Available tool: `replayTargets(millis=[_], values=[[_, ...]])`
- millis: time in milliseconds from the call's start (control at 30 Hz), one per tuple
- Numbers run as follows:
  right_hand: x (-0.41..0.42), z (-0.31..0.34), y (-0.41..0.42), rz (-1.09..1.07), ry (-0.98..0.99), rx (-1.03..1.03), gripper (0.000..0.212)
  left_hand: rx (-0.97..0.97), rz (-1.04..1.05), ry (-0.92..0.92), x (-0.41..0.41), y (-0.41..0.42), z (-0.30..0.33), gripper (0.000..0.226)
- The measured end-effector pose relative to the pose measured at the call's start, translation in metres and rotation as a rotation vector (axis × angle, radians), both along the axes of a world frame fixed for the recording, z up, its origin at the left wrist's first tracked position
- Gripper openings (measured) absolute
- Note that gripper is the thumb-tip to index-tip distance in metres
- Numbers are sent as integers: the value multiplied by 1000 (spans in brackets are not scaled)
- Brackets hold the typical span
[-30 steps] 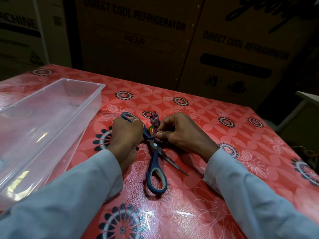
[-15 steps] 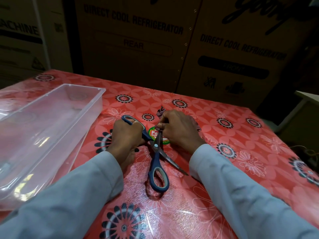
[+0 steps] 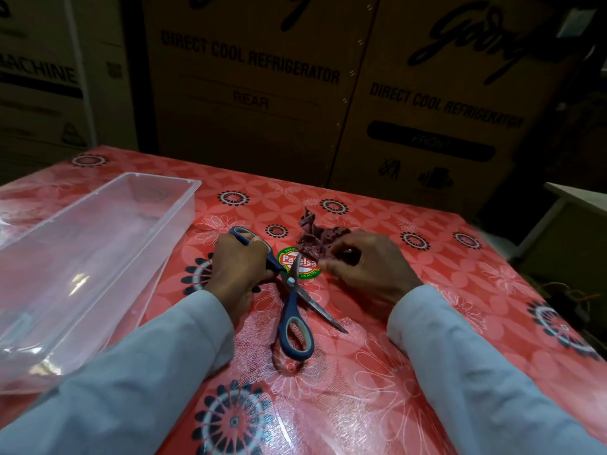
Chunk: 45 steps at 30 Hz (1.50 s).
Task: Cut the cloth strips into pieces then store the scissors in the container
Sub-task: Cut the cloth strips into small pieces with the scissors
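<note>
Blue-handled scissors (image 3: 291,300) lie on the red floral tablecloth with their blades spread wide. My left hand (image 3: 239,267) is closed around the far handle loop; the near loop rests free on the table. A crumpled dark maroon cloth (image 3: 313,237) sits just beyond the scissors. My right hand (image 3: 364,264) rests on the table right of the scissors, its fingers curled against the near right edge of the cloth. One blade tip points toward the cloth, the other toward me. A clear plastic container (image 3: 98,205) stands empty at the left.
A round green and red sticker (image 3: 310,267) lies under the scissors' pivot. Large cardboard refrigerator boxes (image 3: 262,77) stand close behind the table (image 3: 427,372). The table's right edge drops off near a pale bench (image 3: 578,198).
My right hand has shifted right and slightly nearer, uncovering the cloth, which now lies bunched beyond the scissors. My left hand stays on the far handle.
</note>
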State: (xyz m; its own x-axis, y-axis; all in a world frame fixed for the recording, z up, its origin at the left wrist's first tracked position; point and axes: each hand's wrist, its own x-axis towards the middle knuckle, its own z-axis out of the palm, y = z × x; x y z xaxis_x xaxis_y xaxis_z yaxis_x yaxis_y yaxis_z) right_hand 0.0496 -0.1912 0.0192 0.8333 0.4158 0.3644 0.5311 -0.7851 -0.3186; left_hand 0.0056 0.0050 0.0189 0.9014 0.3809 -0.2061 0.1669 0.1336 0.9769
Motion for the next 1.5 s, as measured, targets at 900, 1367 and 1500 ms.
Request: replayTargets(millis=[900,1367,1500], values=[[11,9,58,-98,248,-27,9,60,43,-2,9,1,-8,21],[48,-7,63,-312,41,-22,16,15,-30,22,3,3,-2,12],[32,-7,42,-203,-132,130,21,5,-24,9,3,2,-1,14]])
